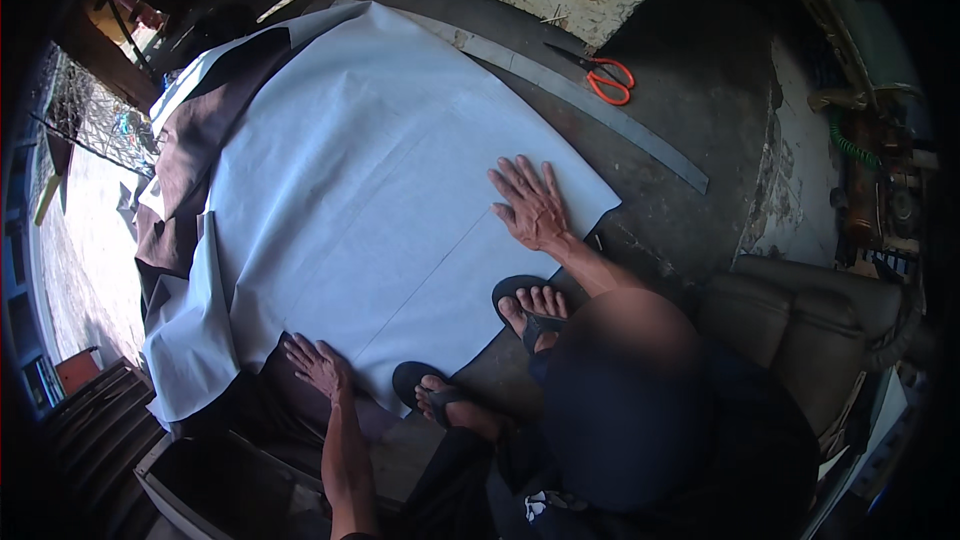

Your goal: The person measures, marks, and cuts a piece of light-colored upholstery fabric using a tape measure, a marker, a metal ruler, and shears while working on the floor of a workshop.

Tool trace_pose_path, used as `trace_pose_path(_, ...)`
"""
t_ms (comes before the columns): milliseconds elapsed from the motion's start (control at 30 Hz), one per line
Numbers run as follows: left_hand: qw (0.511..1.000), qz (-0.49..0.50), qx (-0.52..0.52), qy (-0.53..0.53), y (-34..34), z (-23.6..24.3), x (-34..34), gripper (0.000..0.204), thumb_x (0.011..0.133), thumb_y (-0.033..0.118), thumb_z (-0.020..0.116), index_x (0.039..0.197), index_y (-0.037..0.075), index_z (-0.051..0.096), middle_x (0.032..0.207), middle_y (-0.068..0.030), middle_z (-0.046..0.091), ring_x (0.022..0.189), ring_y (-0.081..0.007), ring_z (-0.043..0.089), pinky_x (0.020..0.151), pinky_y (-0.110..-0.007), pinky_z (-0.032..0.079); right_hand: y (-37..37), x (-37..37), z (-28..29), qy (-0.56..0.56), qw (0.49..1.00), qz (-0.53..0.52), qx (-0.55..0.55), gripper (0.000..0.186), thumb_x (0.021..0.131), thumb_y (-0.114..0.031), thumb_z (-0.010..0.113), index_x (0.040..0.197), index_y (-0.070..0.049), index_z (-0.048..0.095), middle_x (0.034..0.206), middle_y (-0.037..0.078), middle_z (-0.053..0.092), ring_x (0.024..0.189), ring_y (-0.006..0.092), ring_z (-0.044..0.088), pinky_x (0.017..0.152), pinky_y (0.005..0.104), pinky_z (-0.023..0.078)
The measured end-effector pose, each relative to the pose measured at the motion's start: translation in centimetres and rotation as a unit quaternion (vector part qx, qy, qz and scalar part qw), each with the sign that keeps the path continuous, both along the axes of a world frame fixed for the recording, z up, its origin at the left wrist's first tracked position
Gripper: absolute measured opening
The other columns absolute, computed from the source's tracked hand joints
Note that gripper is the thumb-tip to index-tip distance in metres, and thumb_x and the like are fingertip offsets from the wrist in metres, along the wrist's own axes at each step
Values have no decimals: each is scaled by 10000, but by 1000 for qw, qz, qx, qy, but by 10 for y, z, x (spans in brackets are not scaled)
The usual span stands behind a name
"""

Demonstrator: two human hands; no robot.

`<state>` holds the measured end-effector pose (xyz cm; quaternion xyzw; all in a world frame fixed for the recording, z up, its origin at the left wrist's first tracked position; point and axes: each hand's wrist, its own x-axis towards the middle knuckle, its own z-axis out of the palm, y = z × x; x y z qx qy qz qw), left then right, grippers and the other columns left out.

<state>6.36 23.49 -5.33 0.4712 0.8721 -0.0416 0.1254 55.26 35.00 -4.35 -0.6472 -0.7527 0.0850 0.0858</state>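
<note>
A large pale sheet of fabric or vinyl (pixel 350 180) is spread over the floor, with soft folds across it. A thin straight line is drawn on its near part, running between my two hands. My right hand (pixel 533 210) lies flat near the sheet's right corner, fingers spread. At the near left edge, my left hand (pixel 320 365) rests with its fingers apart, by a notch in the sheet's border. Neither hand holds anything. Both sandalled feet are at the near edge of the sheet.
A long flat metal strip (pixel 600 120) lies beyond the sheet's far right edge. Scissors with orange handles (pixel 610 82) lie on the dark floor (pixel 690 120) beside it. Brown material (pixel 190 140) is bunched at the left. A dark padded seat (pixel 800 330) stands at the right.
</note>
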Motion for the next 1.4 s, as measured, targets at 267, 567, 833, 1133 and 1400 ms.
trace_pose_path(267,999,34,5,-41,-54,10,7,626,1056,472,270,1603,193,147,1673,-111,75,1533,-366,54,1176,-645,105,17,69,-20,-95,995,-33,-6,605,1049,-509,304,1580,-222,256,1644,68,225,1519,299,181,1217,562,96)
trace_pose_path(567,999,-10,-52,-3,-94,31,-5,632,1037,450,355,1585,173,207,1654,-123,135,1512,-379,131,1171,-630,164,25,72,-30,-109,993,-38,5,599,1048,-528,282,1579,-252,261,1646,27,226,1526,281,161,1214,574,86)
trace_pose_path(833,975,114,55,-183,-147,42,64,431,899,335,693,1117,-12,558,1087,-227,630,938,-356,640,829,-425,501,24,80,-32,-104,994,-34,13,590,1049,-515,302,1576,-251,271,1645,24,231,1527,279,157,1211,581,79)
trace_pose_path(1133,952,169,-36,-253,-138,60,43,279,825,270,745,871,21,627,752,-148,660,735,-273,634,711,-413,492,26,80,-27,-84,996,-40,16,584,1050,-506,308,1573,-247,279,1645,29,232,1529,279,149,1212,579,79)
trace_pose_path(1400,975,104,-31,-192,-121,66,46,301,848,211,705,1021,-2,582,983,-161,693,915,-353,662,808,-431,506,23,74,-19,-142,989,-47,12,577,1054,-486,317,1577,-246,272,1645,52,229,1527,295,155,1198,612,70)
